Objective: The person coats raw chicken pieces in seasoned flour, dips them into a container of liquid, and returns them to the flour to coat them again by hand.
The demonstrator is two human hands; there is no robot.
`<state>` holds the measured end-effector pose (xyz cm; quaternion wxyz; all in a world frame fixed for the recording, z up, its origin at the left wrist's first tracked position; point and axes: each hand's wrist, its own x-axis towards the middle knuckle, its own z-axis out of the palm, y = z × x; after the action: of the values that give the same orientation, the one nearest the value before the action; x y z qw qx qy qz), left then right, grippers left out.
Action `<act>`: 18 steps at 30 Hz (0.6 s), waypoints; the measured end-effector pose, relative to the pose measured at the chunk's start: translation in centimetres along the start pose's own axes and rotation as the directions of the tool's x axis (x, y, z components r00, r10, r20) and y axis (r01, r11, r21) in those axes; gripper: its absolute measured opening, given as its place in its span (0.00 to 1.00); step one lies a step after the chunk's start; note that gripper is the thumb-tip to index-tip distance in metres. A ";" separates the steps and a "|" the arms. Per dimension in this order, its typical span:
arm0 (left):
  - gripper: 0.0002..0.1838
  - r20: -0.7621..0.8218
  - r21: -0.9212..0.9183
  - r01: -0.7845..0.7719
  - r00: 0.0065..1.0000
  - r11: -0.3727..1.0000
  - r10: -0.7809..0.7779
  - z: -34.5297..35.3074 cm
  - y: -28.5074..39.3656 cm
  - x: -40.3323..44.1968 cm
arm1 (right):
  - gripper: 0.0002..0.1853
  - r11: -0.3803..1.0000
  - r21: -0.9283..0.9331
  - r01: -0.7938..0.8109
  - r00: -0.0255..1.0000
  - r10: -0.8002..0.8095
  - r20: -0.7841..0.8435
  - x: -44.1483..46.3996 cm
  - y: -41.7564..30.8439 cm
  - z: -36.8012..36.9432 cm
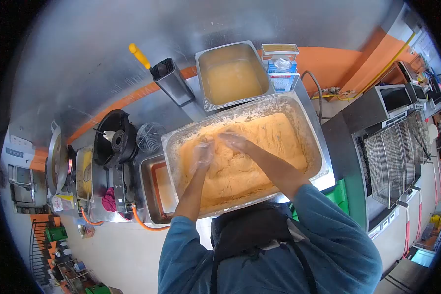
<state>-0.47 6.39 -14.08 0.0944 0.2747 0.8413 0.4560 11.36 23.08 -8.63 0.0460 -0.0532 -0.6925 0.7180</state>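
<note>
A large metal pan [319, 147] holds a broad, tan-orange breading-like mass [259, 161] with a lumpy, creased surface; whether it is loose flour or dough I cannot tell. My left hand [203, 152], in a clear plastic glove, rests on the mass in the left half of the pan with its fingers apart. Close beside it on the right, my right hand [234, 141], gloved too, lies on the mass with fingers stretched toward the left. Parts of the fingertips are blurred or sunk in the mass.
Behind the pan stand a deep steel tray [232, 81] with yellowish contents, a knife holder [172, 81] and a rack with a blue box [282, 81]. Left are a smaller tray [149, 196], a wire strainer [151, 137] and a black burner [115, 137]. Fryer baskets [389, 161] stand right.
</note>
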 end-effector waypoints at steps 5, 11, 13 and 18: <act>0.12 0.331 0.220 0.233 0.895 0.947 -0.298 -9.0 12.3 -1.5 | 0.22 0.991 -0.129 0.030 0.964 0.006 0.266 -0.5 -0.3 -4.3; 0.10 0.140 0.402 0.117 0.972 0.908 -0.187 -6.2 3.8 -0.7 | 0.20 0.957 -0.289 0.024 0.978 -0.082 -0.193 -1.0 6.5 -6.7; 0.09 0.069 0.137 0.123 0.989 0.983 -0.134 -3.0 1.5 0.3 | 0.20 0.978 -0.154 0.144 0.983 -0.159 -0.090 -0.7 5.6 -4.3; 0.08 0.337 -0.702 0.344 0.932 0.623 -0.134 -1.8 0.4 0.0 | 0.19 0.838 0.535 -0.108 0.987 0.025 0.160 1.2 3.4 -2.0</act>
<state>-1.07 5.25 -12.72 0.3656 0.1511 0.5868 0.7065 10.53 25.14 -12.14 -0.0170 -0.0094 -0.4606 0.8874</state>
